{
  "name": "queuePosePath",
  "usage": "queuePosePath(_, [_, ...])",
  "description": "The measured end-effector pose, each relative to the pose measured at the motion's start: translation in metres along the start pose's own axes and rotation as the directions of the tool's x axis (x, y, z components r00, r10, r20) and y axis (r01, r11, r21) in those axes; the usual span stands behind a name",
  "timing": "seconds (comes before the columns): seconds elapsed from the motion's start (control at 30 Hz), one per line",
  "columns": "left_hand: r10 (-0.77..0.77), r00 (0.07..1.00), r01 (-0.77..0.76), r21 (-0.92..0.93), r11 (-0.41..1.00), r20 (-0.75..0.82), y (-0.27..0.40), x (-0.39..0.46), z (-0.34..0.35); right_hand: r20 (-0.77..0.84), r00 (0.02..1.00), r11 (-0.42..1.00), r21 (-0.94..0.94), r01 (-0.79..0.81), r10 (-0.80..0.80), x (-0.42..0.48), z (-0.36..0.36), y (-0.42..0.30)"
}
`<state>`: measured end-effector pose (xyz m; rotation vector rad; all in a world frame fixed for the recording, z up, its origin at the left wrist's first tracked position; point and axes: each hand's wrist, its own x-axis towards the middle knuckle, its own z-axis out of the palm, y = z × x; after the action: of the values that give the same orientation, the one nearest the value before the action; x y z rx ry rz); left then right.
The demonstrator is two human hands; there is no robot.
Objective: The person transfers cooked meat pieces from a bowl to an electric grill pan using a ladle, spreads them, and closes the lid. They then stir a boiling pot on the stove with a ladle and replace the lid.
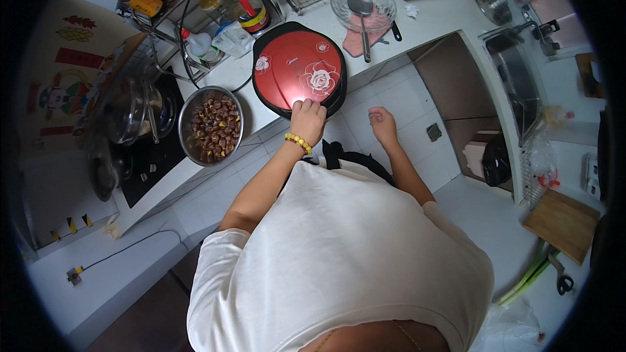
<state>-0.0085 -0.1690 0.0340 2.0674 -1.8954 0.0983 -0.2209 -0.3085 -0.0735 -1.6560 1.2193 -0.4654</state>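
Note:
A round electric griddle with a red, flower-patterned lid sits on the white counter, its lid down. My left hand, with a beaded bracelet at the wrist, rests its curled fingers on the lid's near edge; whether they grip it is unclear. Over the floor, away from the counter, my right hand hangs with bent fingers and holds nothing visible. Left of the griddle stands a steel bowl full of brown chestnuts, some showing yellow. A spatula lies across a glass bowl and a pink cloth.
On the left are a black cooktop and a lidded glass pot. Bottles, including a soy sauce bottle, crowd a rack behind. A sink is at right, with a cutting board, green onions and scissors nearer me.

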Motion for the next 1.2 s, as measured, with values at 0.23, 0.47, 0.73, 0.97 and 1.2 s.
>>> queuePosePath(0.23, [-0.046,0.992,0.056,0.08,0.995,-0.12,0.011,-0.011,0.01,0.139,0.99,1.0,0.009,0.001,-0.002,0.006,0.011,0.012])
queuePosePath(0.47, [-0.162,0.987,0.162,-0.033,0.986,-0.019,0.009,-0.009,0.0,0.18,0.974,0.98,-0.122,0.158,-0.135,0.0,0.016,-0.007])
queuePosePath(0.73, [-0.143,0.989,0.139,-0.067,0.988,-0.047,-0.029,0.054,-0.109,0.103,0.841,0.705,-0.497,0.506,-0.531,-0.013,0.027,-0.069])
queuePosePath(0.97, [-0.253,0.967,0.247,-0.118,0.962,-0.036,-0.095,0.107,-0.156,0.012,0.779,0.604,-0.624,0.496,-0.627,0.03,0.058,-0.111])
queuePosePath(1.2, [-0.297,0.955,0.292,-0.144,0.945,-0.01,-0.112,0.124,-0.163,0.141,0.786,0.474,-0.729,0.494,-0.602,0.061,0.081,-0.101])
